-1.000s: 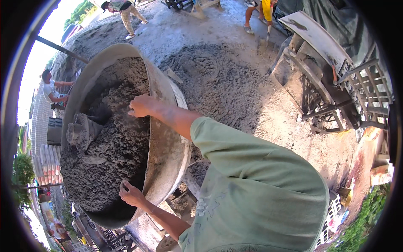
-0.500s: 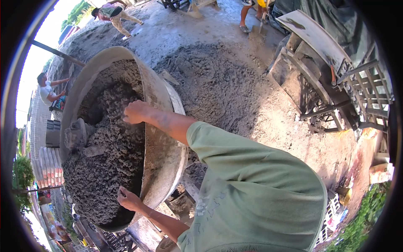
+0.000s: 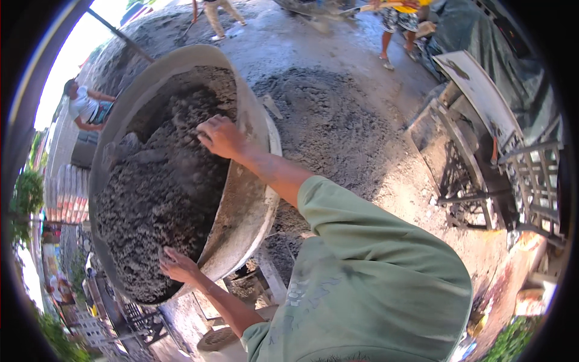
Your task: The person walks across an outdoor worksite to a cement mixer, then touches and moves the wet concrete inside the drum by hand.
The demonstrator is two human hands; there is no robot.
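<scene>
A large mixer drum [image 3: 253, 199], pale and caked with cement, lies tilted with its mouth to the left. Dark, lumpy concrete mix [image 3: 151, 205] fills much of it. Over the mix, just inside the drum's right rim, my right hand [image 3: 222, 136] hangs with its fingers loosely apart and nothing seen in them. Lower down, my left hand [image 3: 180, 265] is at the drum's lower rim, fingers spread and empty. Whether its fingertips touch the mix I cannot tell. A mixing blade [image 3: 126, 148] inside is blurred and partly covered by the mix.
Wet mix [image 3: 319, 114] is spread on the ground behind the drum. A wooden frame with a board [image 3: 482, 96] stands at the right. One person [image 3: 87, 108] is beyond the drum's left side; another in patterned shorts [image 3: 399, 21] stands at the far right, and a third at the back.
Both hands have loosened from closed fingers to spread ones. The view has shifted, so the drum sits a little higher. The blade and mix inside have moved. The person in shorts has more of the body in view.
</scene>
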